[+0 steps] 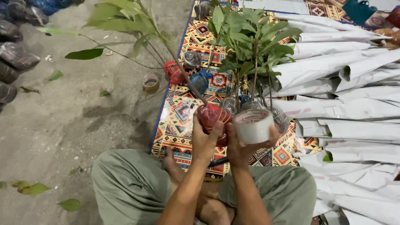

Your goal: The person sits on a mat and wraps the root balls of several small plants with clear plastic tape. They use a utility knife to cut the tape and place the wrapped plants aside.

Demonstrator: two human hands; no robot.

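Note:
My left hand (204, 139) grips a seedling's root ball (213, 117), wrapped in red plastic, from the left side. Its thin stem (175, 58) leans up and to the left, ending in green leaves (121, 16). My right hand (246, 146) holds a roll of clear tape (253, 126) against the right side of the red root ball. Both hands are raised above my crossed legs in green trousers (133, 183). Whether a strip of tape runs onto the plastic cannot be made out.
A patterned mat (183, 112) lies ahead. On it stand several wrapped seedlings (250, 37) with leafy tops. A pile of white paper-wrapped bundles (354, 96) fills the right. A second tape roll (151, 82) sits on the concrete floor. Dark wrapped root balls (16, 54) line the far left.

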